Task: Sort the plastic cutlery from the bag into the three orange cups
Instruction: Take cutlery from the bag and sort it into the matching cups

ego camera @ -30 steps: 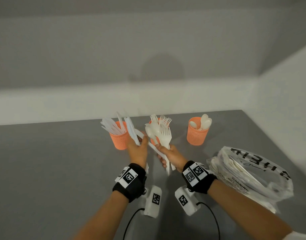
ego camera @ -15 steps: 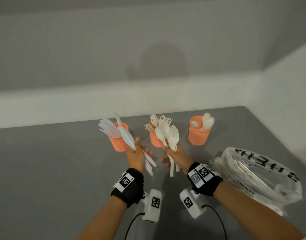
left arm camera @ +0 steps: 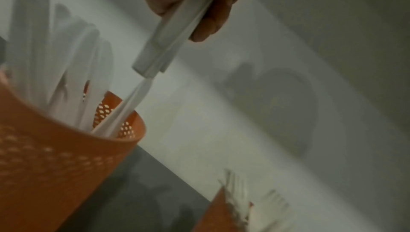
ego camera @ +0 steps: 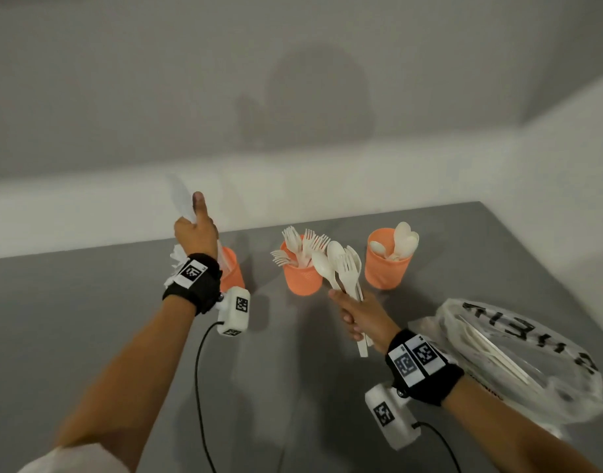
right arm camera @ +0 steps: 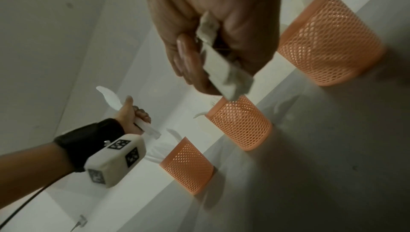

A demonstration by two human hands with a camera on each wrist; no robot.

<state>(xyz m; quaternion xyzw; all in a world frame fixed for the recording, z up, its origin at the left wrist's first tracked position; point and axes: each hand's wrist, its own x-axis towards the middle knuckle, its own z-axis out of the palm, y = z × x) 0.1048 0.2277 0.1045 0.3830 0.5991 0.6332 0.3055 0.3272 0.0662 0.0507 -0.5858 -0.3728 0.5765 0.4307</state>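
Observation:
Three orange mesh cups stand in a row on the grey table: the left cup [ego camera: 232,273] holds knives, the middle cup [ego camera: 301,279] forks, the right cup [ego camera: 387,269] spoons. My left hand [ego camera: 194,228] is raised above the left cup and grips white knives [ego camera: 180,198], blades up, thumb along them. In the left wrist view the knife handles [left arm camera: 168,30] hang just over the left cup [left arm camera: 55,156]. My right hand [ego camera: 358,315] grips a bundle of spoons and forks [ego camera: 341,268] in front of the middle cup. The bundle's handle ends [right arm camera: 226,71] stick out below the right hand [right arm camera: 210,34].
A crumpled clear plastic bag [ego camera: 518,356] with black lettering lies at the right, with more white cutlery inside. White walls close the table at the back and on the right. Cables run from both wrist cameras towards me.
My left hand has lifted the knives up and to the left, from beside the right hand to above the left cup. The right hand keeps its bundle, slightly further right.

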